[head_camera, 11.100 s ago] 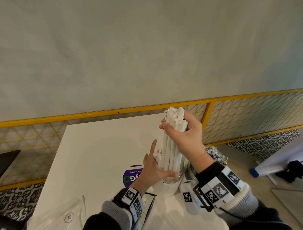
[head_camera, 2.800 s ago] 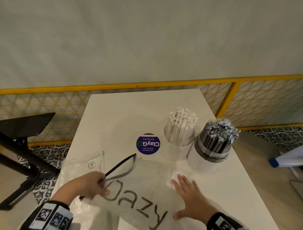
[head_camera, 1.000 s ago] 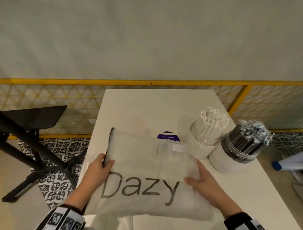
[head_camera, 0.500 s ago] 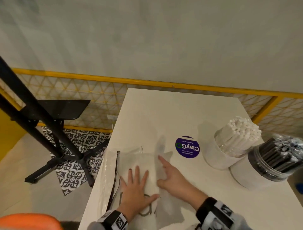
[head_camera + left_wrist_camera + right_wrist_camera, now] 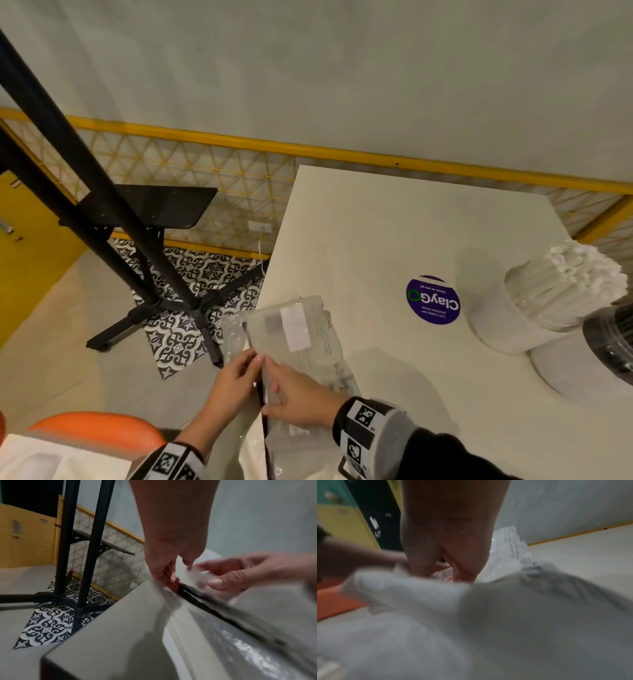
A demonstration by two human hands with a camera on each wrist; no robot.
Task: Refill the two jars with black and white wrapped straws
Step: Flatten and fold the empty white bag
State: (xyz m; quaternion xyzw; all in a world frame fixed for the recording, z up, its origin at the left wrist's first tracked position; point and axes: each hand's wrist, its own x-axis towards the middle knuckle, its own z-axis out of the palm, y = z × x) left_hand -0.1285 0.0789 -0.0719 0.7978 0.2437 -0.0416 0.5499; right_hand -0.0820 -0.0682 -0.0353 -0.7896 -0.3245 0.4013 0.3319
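A jar packed with white wrapped straws (image 5: 561, 294) stands at the right of the white table (image 5: 394, 219). Beside it, cut off by the frame edge, is the jar of black wrapped straws (image 5: 613, 342). A folded translucent plastic bag (image 5: 301, 335) lies at the table's near left edge. My left hand (image 5: 248, 365) pinches the bag's flap next to its black zip strip (image 5: 205, 601). My right hand (image 5: 279, 380) pinches the bag just right of the strip, thumb underneath (image 5: 217, 582). The right wrist view is blurred, showing only the right hand (image 5: 453, 566) over the bag (image 5: 513, 601).
A purple round sticker (image 5: 432, 299) is on the table left of the jars. A black stand with splayed legs (image 5: 147, 274) rises off the table's left side. A yellow mesh railing (image 5: 239, 185) runs along the wall. An orange seat (image 5: 96, 431) is at lower left.
Half a second ago both hands lay flat on the folded bag; now their fingertips pinch it at the zip edge. The head view has swung left, so the jars sit further right.
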